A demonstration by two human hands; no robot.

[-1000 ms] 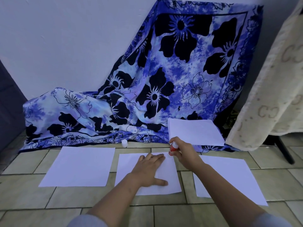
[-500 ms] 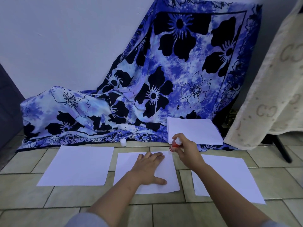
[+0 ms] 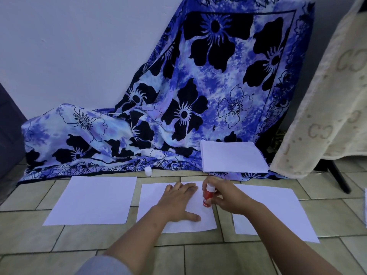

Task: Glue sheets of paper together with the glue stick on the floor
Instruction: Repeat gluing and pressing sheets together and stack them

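Right fingers [image 3: 219, 188] curled round glue stick [image 3: 207, 197], left fingers [image 3: 183, 188] flat on middle sheet [image 3: 153, 197]

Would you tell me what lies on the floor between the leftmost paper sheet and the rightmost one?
In the head view, the middle sheet, with the left hand flat on it and the right hand holding the glue stick at its right edge.
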